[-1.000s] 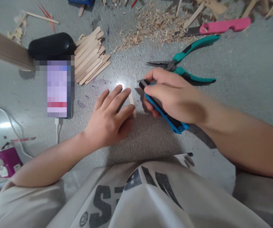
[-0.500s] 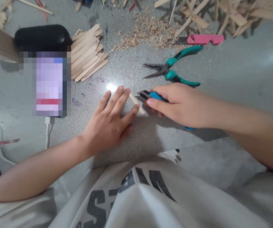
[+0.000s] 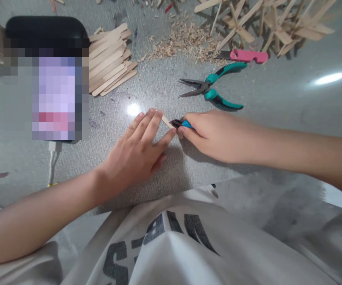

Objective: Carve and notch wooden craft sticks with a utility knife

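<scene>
A pale wooden stick [image 3: 167, 122] lies slanted on the grey table. My left hand [image 3: 141, 144] is spread flat, palm down, with its fingertips pressing on the stick. In my right hand [image 3: 206, 134] is a blue and black utility knife [image 3: 186, 124], whose tip touches the stick close to my left index finger. The lower end of the stick is partly hidden by my right hand. Beyond the hands, pliers [image 3: 207, 87] with teal handles lie with their jaws apart.
A stack of wooden sticks [image 3: 111, 63] lies left of centre, beside a blurred phone [image 3: 57, 93] and a black case [image 3: 46, 31]. Wood shavings [image 3: 185, 41], a pink-handled knife [image 3: 249, 56] and joined stick pieces [image 3: 277, 25] are at the back.
My right hand has moved left and brought the knife from beside the stick onto it. My left hand stays on the stick. The view has shifted slightly.
</scene>
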{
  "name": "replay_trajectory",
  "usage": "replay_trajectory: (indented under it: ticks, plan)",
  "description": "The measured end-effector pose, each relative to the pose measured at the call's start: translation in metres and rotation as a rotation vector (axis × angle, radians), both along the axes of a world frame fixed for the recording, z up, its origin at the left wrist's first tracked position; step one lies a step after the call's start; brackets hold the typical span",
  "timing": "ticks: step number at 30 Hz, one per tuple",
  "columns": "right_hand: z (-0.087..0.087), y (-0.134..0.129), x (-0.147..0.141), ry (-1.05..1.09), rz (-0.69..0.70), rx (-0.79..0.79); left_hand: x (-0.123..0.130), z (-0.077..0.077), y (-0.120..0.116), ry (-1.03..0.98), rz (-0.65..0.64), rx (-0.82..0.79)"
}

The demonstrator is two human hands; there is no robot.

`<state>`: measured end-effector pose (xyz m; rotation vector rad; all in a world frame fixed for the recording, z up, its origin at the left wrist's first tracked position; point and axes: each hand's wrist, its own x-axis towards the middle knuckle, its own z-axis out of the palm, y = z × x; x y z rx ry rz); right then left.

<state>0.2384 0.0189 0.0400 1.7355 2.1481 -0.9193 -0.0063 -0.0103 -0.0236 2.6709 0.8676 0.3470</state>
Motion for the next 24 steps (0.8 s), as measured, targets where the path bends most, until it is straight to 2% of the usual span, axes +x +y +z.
replay_trajectory:
  ticks: [8,14,20,22,24]
  plan:
    - [0.003,-0.001,-0.001,-0.033,0.034,0.013,0.0,-0.005,-0.001,-0.004,0.022,0.002]
    - [0.005,0.001,-0.003,-0.049,0.083,0.072,0.0,-0.002,0.0,0.004,0.013,0.022]
    - [0.017,0.01,-0.022,-0.196,0.024,-0.037,0.002,0.003,0.002,0.01,0.008,0.041]
    - [0.018,0.013,-0.024,-0.215,0.086,-0.022,0.004,0.005,0.002,0.007,0.009,0.03]
    - [0.015,0.016,-0.023,-0.211,0.26,0.013,0.006,0.008,0.002,0.016,0.016,0.029]
